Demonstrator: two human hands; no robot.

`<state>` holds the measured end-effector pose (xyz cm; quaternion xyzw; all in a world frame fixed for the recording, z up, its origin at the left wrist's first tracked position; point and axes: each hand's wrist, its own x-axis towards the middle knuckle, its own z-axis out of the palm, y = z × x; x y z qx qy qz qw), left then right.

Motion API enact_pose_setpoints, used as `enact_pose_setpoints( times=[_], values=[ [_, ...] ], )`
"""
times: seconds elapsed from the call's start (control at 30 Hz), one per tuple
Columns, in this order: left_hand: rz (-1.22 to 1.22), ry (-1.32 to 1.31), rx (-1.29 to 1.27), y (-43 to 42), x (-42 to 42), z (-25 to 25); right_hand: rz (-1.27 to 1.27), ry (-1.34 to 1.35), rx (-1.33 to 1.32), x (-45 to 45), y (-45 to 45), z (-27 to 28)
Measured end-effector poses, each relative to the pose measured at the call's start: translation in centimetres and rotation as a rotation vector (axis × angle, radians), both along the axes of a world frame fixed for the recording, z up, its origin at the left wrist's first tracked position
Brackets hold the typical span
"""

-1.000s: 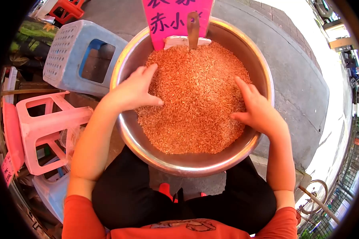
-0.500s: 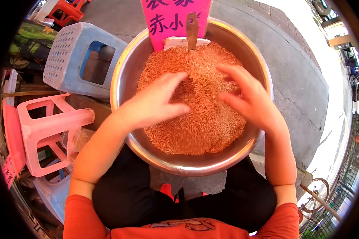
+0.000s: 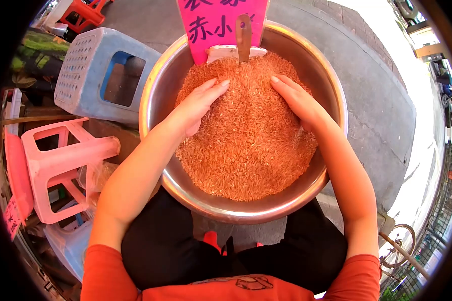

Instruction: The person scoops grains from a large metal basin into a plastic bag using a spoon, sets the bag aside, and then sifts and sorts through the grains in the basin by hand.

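Note:
Reddish-brown grain [image 3: 246, 145] is heaped in a large round metal basin [image 3: 246, 213] between my knees. My left hand [image 3: 196, 108] rests at the left side of the heap, palm turned inward, its lower fingers partly hidden in the grain. On the right side, my right hand [image 3: 299, 100] touches the heap the same way, with its lower fingers out of sight. What the hidden fingers hold, if anything, does not show. At the far edge of the grain a flat handle [image 3: 243, 37] stands upright before a pink sign [image 3: 221, 22] with black writing.
To the left are a blue-grey plastic stool [image 3: 103, 72] lying on its side and a pink plastic stool [image 3: 60, 160]. A red stool [image 3: 83, 15] is at the upper left. Grey pavement [image 3: 376, 110] lies to the right, with a bicycle wheel [image 3: 399, 246] at the lower right.
Both hands moved inward over the grain, then settled against the two sides of the heap, farther from me. The grain's surface has shifted, now reaching lower toward the near rim.

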<state>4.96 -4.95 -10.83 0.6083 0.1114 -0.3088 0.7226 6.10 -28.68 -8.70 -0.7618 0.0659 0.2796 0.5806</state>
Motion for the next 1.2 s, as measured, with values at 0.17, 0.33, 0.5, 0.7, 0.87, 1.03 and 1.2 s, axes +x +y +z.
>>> enact_pose_setpoints(
  times=[0.17,0.33,0.5,0.7,0.87,1.03,1.2],
  values=[
    [-0.030,-0.045,-0.205,-2.1,-2.5,3.4,0.074,-0.028,0.273,-2.5,1.1,1.8],
    [-0.116,-0.178,-0.103,-1.2,-2.3,4.1,0.210,-0.737,-0.176,-4.5,0.9,3.6],
    [-0.070,-0.207,-0.112,0.2,-1.8,1.6,0.379,-1.035,-0.253,-6.2,1.6,4.4],
    [-0.050,-0.270,-0.174,0.7,-1.3,-0.3,0.739,-1.140,-0.232,-8.7,5.5,2.9],
    [-0.066,-0.286,-0.180,1.0,-1.0,-0.8,0.806,-1.165,-0.361,-9.1,7.1,1.4],
    [-0.065,-0.277,-0.204,1.0,-1.0,-1.0,0.758,-1.104,-0.339,-9.1,7.2,1.1],
    [-0.090,-0.265,-0.198,1.1,-1.1,-0.7,0.592,-0.961,-0.143,-8.3,5.9,1.8]
  ],
)
